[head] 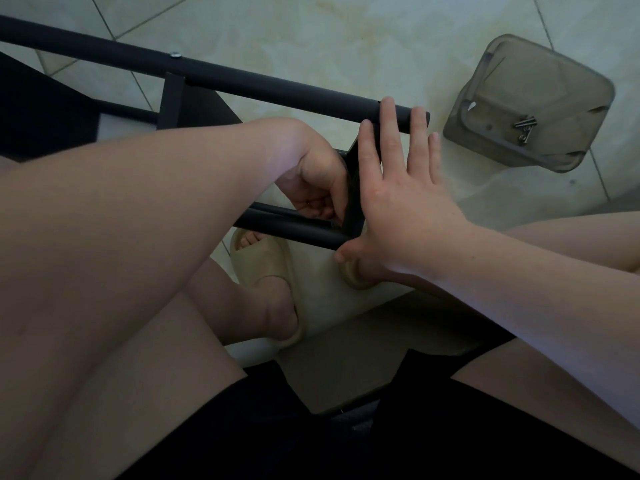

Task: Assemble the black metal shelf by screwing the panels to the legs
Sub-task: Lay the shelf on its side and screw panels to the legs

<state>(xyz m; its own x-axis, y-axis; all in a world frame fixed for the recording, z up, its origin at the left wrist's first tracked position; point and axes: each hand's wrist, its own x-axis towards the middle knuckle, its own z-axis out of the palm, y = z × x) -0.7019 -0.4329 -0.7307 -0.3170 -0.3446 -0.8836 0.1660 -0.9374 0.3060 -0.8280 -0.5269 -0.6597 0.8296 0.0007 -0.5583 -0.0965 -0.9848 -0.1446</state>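
Note:
The black metal shelf lies on its side on the tiled floor. One black leg tube [242, 83] runs from upper left to centre right, with a silver screw head [175, 55] in it. A second leg tube [291, 226] lies lower, near my feet. Between them a black panel [355, 188] stands on edge. My right hand [398, 188] presses flat against the panel's outer face, fingers spread up over the upper tube's end. My left hand [313, 183] reaches in behind the panel, fingers curled at its inner side; whether it holds something is hidden.
A translucent grey plastic box [540, 81] sits on the floor at the upper right with a few loose screws [525, 128] inside. Another panel [187, 109] joins the upper tube at left. My feet in beige slippers [263, 271] rest under the lower tube.

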